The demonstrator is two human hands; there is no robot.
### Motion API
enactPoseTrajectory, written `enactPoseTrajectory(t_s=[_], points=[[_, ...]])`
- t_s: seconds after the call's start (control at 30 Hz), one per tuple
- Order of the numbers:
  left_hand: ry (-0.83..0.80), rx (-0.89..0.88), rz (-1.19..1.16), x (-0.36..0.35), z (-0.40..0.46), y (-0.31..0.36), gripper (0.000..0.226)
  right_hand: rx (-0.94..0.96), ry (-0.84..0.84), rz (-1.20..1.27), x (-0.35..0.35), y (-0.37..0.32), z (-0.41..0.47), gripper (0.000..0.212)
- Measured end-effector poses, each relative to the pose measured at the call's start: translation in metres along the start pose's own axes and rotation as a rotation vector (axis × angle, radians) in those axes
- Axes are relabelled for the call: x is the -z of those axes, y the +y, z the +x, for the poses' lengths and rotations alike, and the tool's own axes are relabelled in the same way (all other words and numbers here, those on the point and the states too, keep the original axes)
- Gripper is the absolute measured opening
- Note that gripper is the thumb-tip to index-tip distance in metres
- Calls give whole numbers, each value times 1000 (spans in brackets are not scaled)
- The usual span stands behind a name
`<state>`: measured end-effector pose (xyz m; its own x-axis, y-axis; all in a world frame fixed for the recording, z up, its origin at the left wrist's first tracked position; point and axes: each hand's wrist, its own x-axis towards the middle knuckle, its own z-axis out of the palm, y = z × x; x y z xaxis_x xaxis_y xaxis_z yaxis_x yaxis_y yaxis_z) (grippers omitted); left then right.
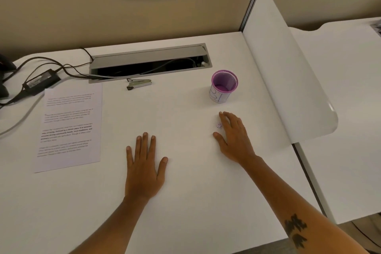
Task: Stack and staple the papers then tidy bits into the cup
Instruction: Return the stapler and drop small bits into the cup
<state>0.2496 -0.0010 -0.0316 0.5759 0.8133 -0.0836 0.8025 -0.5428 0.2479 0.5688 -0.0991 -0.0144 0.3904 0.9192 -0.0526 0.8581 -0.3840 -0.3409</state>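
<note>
A stack of printed papers (70, 128) lies flat on the left of the white desk (185, 202). A small metal stapler (139, 84) rests at the back, just in front of the cable tray. Right of it stands a purple mesh cup (224, 85), upright, with nothing visible inside it. A tiny crumpled paper bit (218, 125) lies on the desk below the cup. My right hand (235, 136) is open, palm down, with its fingers beside the bit, thumb and forefinger on either side. My left hand (144, 163) rests flat and open at the desk's middle, holding nothing.
An open grey cable tray (150, 62) is set into the desk's back. A black power adapter (41, 81) and cables trail at the far left. A white curved divider (288, 72) borders the right side, with another desk beyond. A beige partition with a "247" sign stands behind.
</note>
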Motion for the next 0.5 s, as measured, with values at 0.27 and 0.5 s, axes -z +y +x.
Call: enactPoseTrajectory(t_s=[0.27,0.5], points=[[10,7,-3,1,0,1,75,187,-24,-23,11,2,11,41],[8,11,-14,1,0,1,73,269,15,-102,10,0,15,34]])
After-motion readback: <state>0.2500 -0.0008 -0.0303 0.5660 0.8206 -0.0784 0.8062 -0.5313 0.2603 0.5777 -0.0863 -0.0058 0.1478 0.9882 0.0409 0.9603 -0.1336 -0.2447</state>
